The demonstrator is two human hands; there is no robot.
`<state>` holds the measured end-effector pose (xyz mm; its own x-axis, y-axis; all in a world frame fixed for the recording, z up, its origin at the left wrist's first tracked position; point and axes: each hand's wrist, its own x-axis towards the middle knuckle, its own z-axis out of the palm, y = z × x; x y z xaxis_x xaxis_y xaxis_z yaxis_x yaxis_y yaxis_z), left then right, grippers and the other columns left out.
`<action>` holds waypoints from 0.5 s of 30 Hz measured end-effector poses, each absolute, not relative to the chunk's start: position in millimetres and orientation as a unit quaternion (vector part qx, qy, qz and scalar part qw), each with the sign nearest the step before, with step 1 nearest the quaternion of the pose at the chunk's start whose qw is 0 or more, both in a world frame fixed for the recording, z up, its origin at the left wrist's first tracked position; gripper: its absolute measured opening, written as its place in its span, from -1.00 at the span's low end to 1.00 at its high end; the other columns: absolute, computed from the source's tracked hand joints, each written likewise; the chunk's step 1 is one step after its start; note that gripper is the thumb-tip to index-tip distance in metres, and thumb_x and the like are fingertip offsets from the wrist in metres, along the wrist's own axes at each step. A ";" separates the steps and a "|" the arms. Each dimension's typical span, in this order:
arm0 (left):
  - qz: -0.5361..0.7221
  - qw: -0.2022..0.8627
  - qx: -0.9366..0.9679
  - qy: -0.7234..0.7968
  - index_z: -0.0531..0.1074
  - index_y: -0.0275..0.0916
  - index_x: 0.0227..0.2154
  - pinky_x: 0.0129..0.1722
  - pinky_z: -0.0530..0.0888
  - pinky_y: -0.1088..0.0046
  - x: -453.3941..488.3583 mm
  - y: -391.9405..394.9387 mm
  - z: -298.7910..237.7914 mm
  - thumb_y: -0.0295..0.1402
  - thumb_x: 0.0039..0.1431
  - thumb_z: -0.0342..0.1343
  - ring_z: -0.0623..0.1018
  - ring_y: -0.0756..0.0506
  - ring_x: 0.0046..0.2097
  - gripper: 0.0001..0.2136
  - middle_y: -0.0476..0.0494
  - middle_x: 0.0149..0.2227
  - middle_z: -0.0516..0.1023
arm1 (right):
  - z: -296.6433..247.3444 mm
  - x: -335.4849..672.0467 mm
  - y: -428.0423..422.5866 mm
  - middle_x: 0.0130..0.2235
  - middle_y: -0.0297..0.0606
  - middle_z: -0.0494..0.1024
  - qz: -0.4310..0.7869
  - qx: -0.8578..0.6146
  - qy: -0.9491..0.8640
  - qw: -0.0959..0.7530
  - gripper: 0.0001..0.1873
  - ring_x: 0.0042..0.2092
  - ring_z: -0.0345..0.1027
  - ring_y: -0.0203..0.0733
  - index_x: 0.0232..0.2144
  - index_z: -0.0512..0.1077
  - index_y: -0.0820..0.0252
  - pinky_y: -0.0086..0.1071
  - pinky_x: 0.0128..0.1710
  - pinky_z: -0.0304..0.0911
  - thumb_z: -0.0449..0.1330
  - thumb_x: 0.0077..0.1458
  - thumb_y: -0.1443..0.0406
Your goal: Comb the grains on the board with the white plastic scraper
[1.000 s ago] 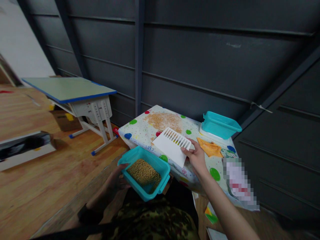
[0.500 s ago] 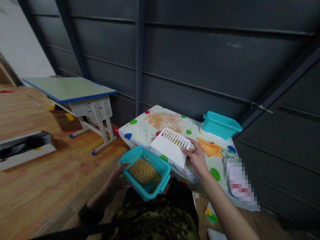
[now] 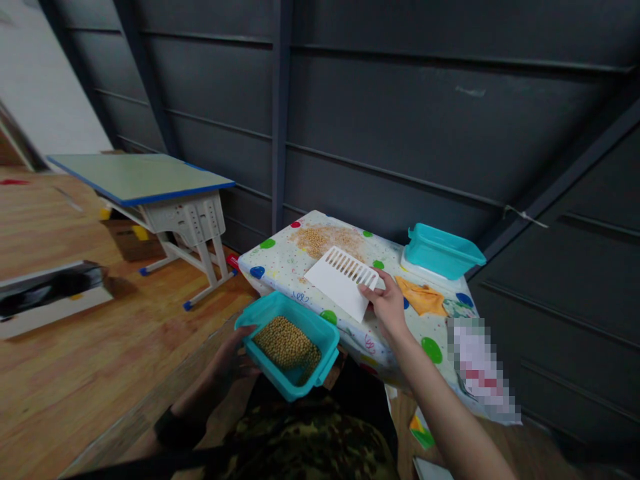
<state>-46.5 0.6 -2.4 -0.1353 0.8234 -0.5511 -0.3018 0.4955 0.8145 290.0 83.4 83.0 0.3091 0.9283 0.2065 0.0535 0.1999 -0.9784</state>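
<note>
Head view | right hand (image 3: 386, 305) pinched shut on the corner of white slotted scraper (image 3: 340, 285), over dotted table (image 3: 280, 263) | left hand (image 3: 233, 357) gripping teal tub (image 3: 326, 360) of beans (image 3: 286, 343) below the table edge | loose bean pile (image 3: 325, 240) beyond the scraper | second tub (image 3: 443, 250) and orange cloth (image 3: 423, 299) on the right

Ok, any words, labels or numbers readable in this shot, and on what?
No text can be read.
The white and red sheet at the table's right edge: blurred out.
The spotted white tablecloth: small squiggles, too small to read.
The white slotted plastic card in the right hand and the teal plastic tub of beans in the left hand: no print shows.
</note>
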 end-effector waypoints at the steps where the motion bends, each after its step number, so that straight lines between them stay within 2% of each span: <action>1: 0.457 0.617 0.216 0.603 0.48 -0.11 0.02 -0.39 0.69 0.30 -46.9 0.8 -2.4 -0.01 0.28 0.25 0.68 -0.23 -0.25 -0.62 -0.17 -0.11 0.69 | 83.4 290.4 83.8 -0.39 -0.31 0.68 0.356 -0.525 -0.465 0.617 -0.27 -0.40 0.52 -0.07 0.06 0.57 0.11 -0.30 -0.39 0.37 0.55 -0.20 0.07; 9: 0.471 0.607 0.206 0.606 0.50 -0.12 0.04 -0.43 0.63 0.35 -47.7 1.1 -2.7 -0.06 0.24 0.30 0.69 -0.22 -0.29 -0.61 -0.11 -0.19 0.67 | 85.7 289.3 82.2 -0.42 -0.34 0.65 0.389 -0.527 -0.472 0.590 -0.26 -0.41 0.48 -0.09 0.06 0.56 0.11 -0.33 -0.43 0.31 0.56 -0.21 0.08; 15: 0.474 0.609 0.199 0.604 0.50 -0.11 0.01 -0.41 0.67 0.26 -44.3 -0.6 11.0 -0.14 0.26 0.26 0.70 -0.26 -0.29 -0.69 -0.13 -0.17 0.68 | 88.7 284.3 76.4 -0.47 -0.39 0.62 0.415 -0.520 -0.476 0.576 -0.21 -0.48 0.42 -0.12 0.14 0.53 0.10 -0.34 -0.48 0.27 0.55 -0.17 0.09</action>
